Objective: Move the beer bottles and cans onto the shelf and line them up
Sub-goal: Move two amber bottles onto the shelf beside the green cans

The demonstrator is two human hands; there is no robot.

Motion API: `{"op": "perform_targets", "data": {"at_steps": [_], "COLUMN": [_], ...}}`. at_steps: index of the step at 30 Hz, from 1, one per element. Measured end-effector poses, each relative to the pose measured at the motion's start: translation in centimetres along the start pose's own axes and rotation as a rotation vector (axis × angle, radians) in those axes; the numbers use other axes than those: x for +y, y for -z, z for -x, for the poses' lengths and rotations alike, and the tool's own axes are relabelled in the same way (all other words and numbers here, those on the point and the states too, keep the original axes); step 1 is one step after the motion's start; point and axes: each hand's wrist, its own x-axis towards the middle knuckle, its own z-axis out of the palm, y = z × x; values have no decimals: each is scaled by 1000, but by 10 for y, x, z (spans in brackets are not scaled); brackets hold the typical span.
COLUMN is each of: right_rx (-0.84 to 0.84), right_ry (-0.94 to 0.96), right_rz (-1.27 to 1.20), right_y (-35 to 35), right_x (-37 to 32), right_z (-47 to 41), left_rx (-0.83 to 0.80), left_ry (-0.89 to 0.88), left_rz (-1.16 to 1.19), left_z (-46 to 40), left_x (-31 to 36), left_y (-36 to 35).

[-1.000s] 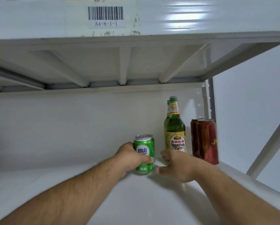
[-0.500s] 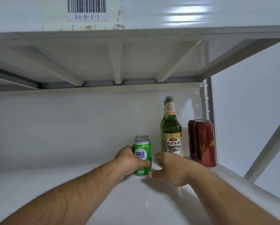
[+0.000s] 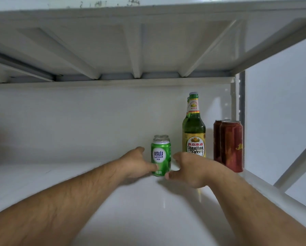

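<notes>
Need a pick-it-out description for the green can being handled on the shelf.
Start at the white shelf, whose drinks cluster toward its right end. Left of the tall green Yanjing beer bottle stands the green Laoshan can, short, with a white round logo, between the left hand and right hand. A near-hidden second can stands behind it; the red cans are taller.

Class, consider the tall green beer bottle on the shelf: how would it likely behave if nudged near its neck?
The green bottle stands tall on a narrow base, so it probably tips easily. It looks like glass, likely heavy and breakable. The red cans standing close beside it would probably get knocked.
</notes>
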Motion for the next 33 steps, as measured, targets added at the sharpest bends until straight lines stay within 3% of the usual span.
{"op": "perform_targets", "data": {"at_steps": [5,12,17,33], "right_rx": [-38,61,62,-1], "right_ry": [29,-28,49,319], "right_rz": [117,207,297,233], "right_y": [4,0,-16,-124], "right_x": [-9,-41,-116,-384], "right_z": [7,18,41,73], "left_rx": [78,118,164,255], "left_ry": [-35,6,51,369], "left_rz": [-357,-372,-384,-356], "left_z": [37,101,160,364], "left_x": [-17,-41,-83,-257], "left_y": [17,51,92,222]}}
